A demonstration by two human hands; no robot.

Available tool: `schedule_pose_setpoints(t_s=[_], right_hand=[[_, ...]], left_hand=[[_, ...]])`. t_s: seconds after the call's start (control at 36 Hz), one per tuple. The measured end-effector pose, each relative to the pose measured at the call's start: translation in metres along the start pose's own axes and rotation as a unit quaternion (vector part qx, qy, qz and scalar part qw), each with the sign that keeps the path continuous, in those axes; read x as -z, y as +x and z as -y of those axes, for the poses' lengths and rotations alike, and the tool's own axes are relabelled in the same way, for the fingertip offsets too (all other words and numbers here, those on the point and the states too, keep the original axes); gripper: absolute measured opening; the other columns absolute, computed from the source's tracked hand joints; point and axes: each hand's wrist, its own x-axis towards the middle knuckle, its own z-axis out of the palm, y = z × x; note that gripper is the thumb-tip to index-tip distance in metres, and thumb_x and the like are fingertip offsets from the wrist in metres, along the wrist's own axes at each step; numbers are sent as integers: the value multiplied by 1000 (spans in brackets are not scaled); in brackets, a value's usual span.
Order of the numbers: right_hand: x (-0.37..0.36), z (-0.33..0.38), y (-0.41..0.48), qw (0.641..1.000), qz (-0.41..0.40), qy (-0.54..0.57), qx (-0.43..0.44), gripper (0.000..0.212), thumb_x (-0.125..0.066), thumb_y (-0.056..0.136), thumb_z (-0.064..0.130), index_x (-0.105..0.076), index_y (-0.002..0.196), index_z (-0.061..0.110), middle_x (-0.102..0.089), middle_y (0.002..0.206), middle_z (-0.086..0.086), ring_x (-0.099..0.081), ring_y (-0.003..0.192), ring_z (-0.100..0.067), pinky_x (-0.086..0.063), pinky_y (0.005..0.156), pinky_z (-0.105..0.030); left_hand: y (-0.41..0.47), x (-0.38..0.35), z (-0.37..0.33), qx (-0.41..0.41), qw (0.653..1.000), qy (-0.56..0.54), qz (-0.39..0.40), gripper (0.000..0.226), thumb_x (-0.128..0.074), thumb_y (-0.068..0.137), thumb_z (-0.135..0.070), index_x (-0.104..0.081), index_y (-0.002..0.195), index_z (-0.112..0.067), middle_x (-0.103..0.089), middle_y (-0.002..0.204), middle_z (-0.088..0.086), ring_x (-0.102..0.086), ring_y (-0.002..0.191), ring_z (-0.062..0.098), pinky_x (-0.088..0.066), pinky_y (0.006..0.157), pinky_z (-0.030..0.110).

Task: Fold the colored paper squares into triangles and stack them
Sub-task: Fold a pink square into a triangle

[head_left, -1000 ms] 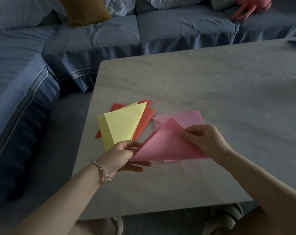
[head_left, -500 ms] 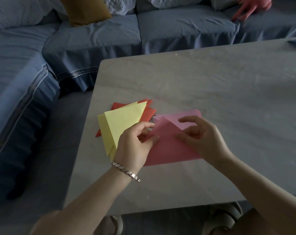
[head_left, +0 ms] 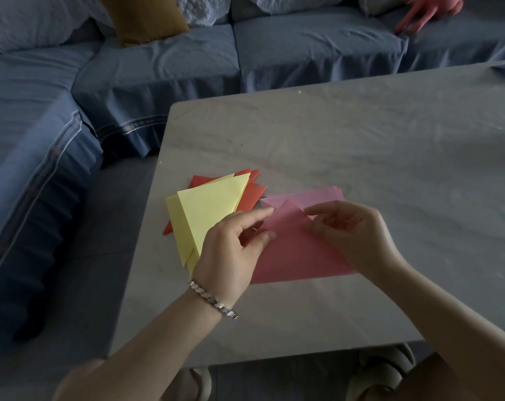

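Pink paper (head_left: 297, 256): light, thin, easily creased; pressed onto bench (head_left: 361, 140) by half-open left hand (head_left: 231, 256) and right hand (head_left: 355, 238); corners best pinched.

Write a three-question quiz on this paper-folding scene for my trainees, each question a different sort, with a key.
1. True or false: the yellow triangles lie on top of the orange triangles.
2. Which wrist wears the bracelet? A left, B right.
3. Fill in: the left hand and right hand both touch the folded sheet on the table; its colour is ____.
Key: 1 true; 2 A; 3 pink.
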Motion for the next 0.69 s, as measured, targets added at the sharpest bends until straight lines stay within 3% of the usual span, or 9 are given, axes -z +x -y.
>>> schedule_pose_setpoints(t_s=[0.11, 0.19, 0.33, 0.47, 0.56, 0.69], right_hand=[[2, 2, -1, 1000, 1, -2, -1, 29, -72, 73, 1, -67, 71, 29, -60, 53, 18, -51, 52, 2, -40, 56, -7], [2, 3, -1, 1000, 0, -7, -2, 30, -73, 73, 2, -68, 71, 31, -60, 54, 18, -51, 52, 2, -41, 56, -8], [3, 6, -2, 1000, 0, 2, 1, 28, -73, 73, 4, -68, 71, 32, -60, 53, 17, -50, 51, 2, -40, 55, -7], [4, 11, -3, 1000, 8, 11, -2, 26, -72, 74, 5, -68, 73, 30, -59, 54, 17, -49, 51, 3, -39, 54, -7], [3, 14, -4, 1000, 5, 15, -1, 27, -72, 73, 8, -69, 70, 35, -62, 57, 18, -51, 56, 2, -40, 56, -7], [2, 15, -4, 1000, -3, 7, -2, 36, -73, 73, 11, -70, 63, 45, -66, 62, 18, -53, 60, 1, -42, 58, -8]], left_hand=[[-1, 0, -2, -1, 1000, -10, -12, 38, -73, 73, -4, -68, 107, -21, -59, 80, -25, -57, 72, -5, -45, 73, 6], [-2, -1, -3, -21, 999, 1, -25, 32, -73, 74, -5, -70, 103, -18, -63, 79, -20, -59, 72, -1, -45, 71, 6], [-3, -1, -4, -40, 999, -4, -28, 30, -72, 74, -3, -70, 101, -16, -63, 83, -20, -58, 75, -12, -42, 73, 3], [-3, 0, -7, -58, 998, -12, -33, 31, -71, 75, -5, -69, 101, -21, -63, 82, -20, -59, 74, -9, -42, 71, 2], [-4, 1, -7, -53, 998, -22, -38, 36, -71, 75, -4, -64, 100, -28, -64, 81, -19, -59, 73, -8, -42, 71, 3], [-5, 2, -9, -38, 998, -25, -39, 32, -71, 74, 0, -69, 97, -23, -63, 79, -22, -60, 72, -9, -43, 70, 3]])
